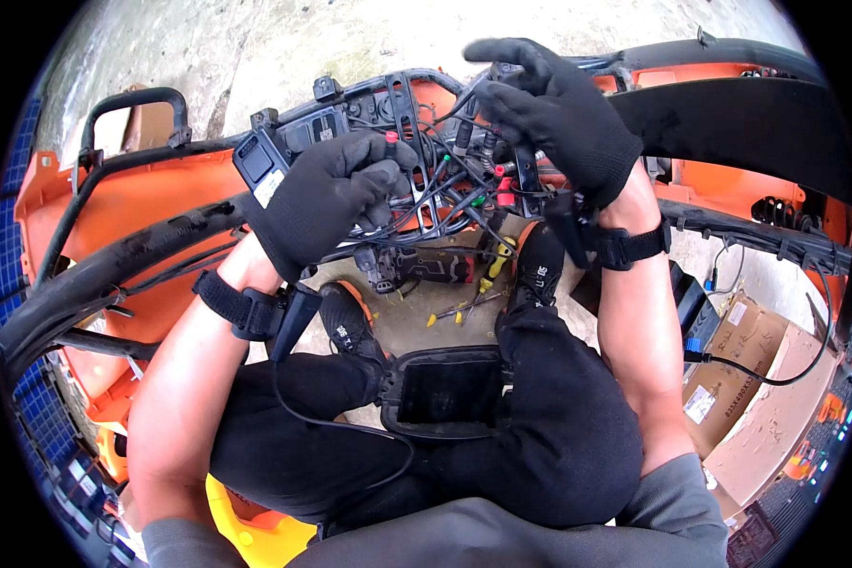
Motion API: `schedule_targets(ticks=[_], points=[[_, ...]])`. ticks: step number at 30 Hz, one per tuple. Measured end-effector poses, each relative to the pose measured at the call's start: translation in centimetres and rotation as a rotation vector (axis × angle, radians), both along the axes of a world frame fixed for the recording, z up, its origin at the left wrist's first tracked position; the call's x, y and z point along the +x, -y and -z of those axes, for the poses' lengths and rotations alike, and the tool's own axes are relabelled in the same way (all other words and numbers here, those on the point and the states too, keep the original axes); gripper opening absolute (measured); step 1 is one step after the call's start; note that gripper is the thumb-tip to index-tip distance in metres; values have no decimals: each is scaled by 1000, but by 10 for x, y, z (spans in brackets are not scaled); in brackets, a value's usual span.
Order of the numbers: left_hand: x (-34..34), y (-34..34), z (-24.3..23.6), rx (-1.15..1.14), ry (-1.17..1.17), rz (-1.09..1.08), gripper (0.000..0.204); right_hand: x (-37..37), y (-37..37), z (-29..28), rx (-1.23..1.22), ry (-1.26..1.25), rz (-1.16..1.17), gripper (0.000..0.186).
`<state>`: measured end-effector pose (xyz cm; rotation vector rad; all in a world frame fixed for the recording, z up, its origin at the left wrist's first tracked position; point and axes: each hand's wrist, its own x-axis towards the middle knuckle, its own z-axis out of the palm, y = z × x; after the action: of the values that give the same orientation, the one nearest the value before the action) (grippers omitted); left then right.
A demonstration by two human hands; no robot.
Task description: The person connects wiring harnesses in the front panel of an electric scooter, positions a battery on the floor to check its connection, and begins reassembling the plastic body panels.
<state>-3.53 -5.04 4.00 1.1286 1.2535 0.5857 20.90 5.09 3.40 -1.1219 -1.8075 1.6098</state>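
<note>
A red-capped plug is held in the curled fingers of the left hand. The right hand is raised with its forefinger stretched out; whether anything is gripped by it cannot be told. Tangled wires are seen between the hands. Beside the left hand, a dark box is partly covered.

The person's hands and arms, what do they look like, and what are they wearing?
The left hand and the right hand wear plain black gloves. Black straps wrap both wrists, each with a dark, blocky piece. A thin dark cable hangs below the left wrist. The forearms are bare, below short grey sleeves.
</note>
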Motion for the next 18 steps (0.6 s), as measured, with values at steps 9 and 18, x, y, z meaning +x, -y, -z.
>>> schedule_targets(ticks=[9,18], points=[[9,8,-3,71,18,21,29,-17,27,23,-518,-602,-64,31],[8,7,-4,223,-131,123,26,-16,27,34,-584,-755,-112,33]])
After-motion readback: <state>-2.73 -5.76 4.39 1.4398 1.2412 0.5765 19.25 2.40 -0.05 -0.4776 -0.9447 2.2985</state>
